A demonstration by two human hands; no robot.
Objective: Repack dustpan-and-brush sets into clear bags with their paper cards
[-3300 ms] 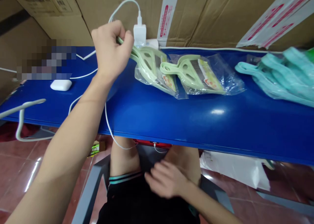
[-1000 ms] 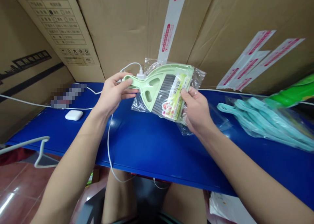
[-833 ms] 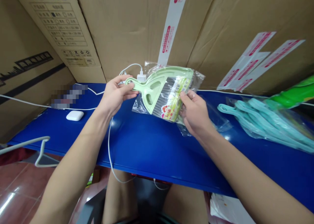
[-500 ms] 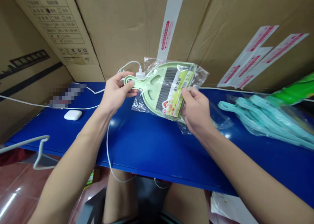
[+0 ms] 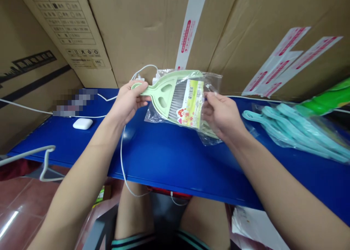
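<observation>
A pale green dustpan (image 5: 161,84) with a grey-bristled brush (image 5: 178,96) lies in a clear plastic bag (image 5: 214,83), held above the blue tabletop. A printed yellow-and-white label (image 5: 194,104) covers part of the bristles. My left hand (image 5: 129,100) is closed around the dustpan's handle, thumb on top. At the opposite end, my right hand (image 5: 221,111) pinches the bag's edge beside the label; some of its fingertips are hidden behind the plastic. Another pale green edge shows through the bag below my right hand.
Several turquoise dustpans (image 5: 298,129) in plastic lie on the blue table (image 5: 169,155) at right, near a green package (image 5: 325,98). A white earphone case (image 5: 82,123) sits at left. White cables (image 5: 123,162) cross the table. Cardboard boxes (image 5: 153,31) stand behind.
The bagged dustpan has shifted slightly left and turned its label more toward me. My right hand has slid from the label to the bag's outer edge.
</observation>
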